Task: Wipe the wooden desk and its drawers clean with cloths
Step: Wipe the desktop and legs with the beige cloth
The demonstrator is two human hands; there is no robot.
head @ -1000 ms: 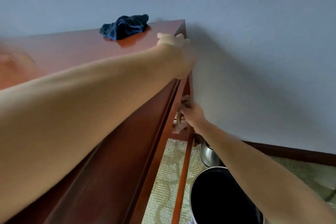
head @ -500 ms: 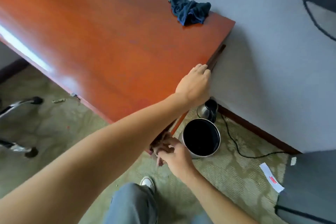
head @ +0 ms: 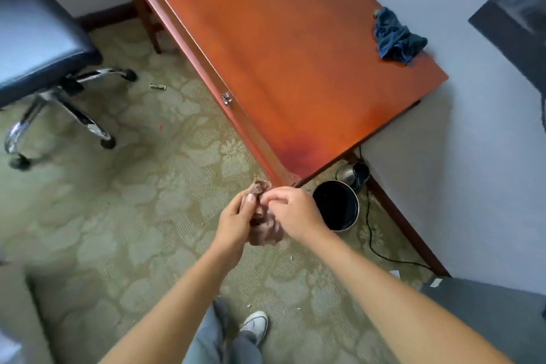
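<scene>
A reddish wooden desk (head: 283, 47) runs from the top of the view down to its near corner. Along its front edge is a drawer with a metal handle (head: 227, 98). A crumpled dark blue cloth (head: 396, 37) lies on the desktop by the wall. In front of the desk's near corner, over the carpet, both my hands hold a brownish cloth (head: 264, 229) bunched between them. My left hand (head: 236, 220) grips its left side, and my right hand (head: 291, 213) pinches its upper part with curled fingers.
A black round bin (head: 335, 205) and a metal kettle (head: 351, 173) with a black cord stand on the patterned carpet beside the desk's near corner. A black office chair (head: 38, 47) on a chrome wheeled base stands at left. My shoe (head: 255, 323) shows below.
My left hand left the desk's edge and came down to join my right hand on the brownish cloth. My view rose from under the desk's end to above it.
</scene>
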